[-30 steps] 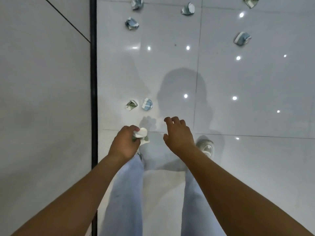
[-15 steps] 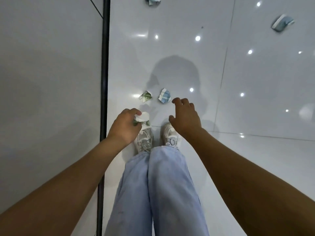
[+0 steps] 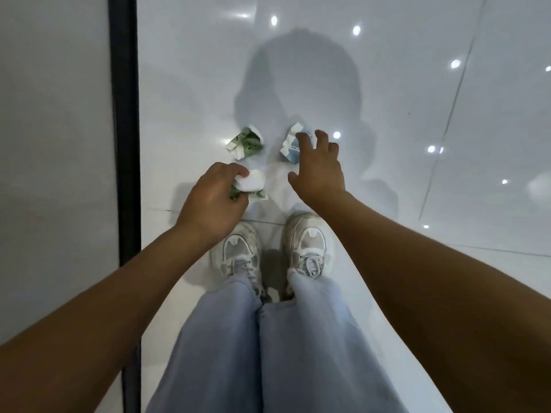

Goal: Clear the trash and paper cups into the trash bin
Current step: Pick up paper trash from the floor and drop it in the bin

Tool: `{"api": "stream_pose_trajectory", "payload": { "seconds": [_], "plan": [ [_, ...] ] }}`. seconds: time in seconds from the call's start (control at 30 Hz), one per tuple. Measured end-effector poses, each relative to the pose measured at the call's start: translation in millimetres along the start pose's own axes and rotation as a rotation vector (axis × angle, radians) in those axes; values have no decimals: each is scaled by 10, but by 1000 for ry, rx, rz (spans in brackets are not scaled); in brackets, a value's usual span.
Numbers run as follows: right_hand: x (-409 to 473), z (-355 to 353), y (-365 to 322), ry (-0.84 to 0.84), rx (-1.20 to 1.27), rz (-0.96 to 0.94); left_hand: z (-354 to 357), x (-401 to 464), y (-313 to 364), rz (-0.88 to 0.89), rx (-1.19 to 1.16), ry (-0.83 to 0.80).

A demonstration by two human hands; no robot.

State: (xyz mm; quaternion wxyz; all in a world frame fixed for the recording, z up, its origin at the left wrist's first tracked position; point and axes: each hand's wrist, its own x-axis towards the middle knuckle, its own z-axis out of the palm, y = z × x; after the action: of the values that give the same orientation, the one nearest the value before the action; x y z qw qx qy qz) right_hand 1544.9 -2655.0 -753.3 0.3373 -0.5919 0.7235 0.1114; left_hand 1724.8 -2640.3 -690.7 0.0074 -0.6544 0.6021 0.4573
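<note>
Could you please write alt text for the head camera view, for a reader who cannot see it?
A person's right hand reaches with spread fingers for a crumpled blue paper cup on a glossy white floor. Their left hand grips crumpled trash; a crumpled green paper cup lies nearby.

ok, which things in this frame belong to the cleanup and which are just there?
Belongs to the job:
- crumpled green paper on the floor
- crumpled blue paper, right hand reaching over it
- crumpled trash gripped by left hand

Just there:
- white sneakers
- black floor strip
</note>
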Motion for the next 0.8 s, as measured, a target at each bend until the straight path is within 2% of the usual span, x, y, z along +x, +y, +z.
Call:
{"api": "stream_pose_trajectory", "payload": {
  "seconds": [0.23,0.43,0.6,0.8],
  "plan": [
    [477,370,-9,-50,-38,-52,268,305,-295,-20,-25,-7],
    [491,403,13,-8,-2,-48,285,334,-364,-37,-17,-1],
    [27,-116,-95,-28,42,-58,-31,60,-121,-123,5,-42],
    [-1019,-1269,-438,-90,54,-101,-808,-725,674,-148,-2,-31]
  ]
}}
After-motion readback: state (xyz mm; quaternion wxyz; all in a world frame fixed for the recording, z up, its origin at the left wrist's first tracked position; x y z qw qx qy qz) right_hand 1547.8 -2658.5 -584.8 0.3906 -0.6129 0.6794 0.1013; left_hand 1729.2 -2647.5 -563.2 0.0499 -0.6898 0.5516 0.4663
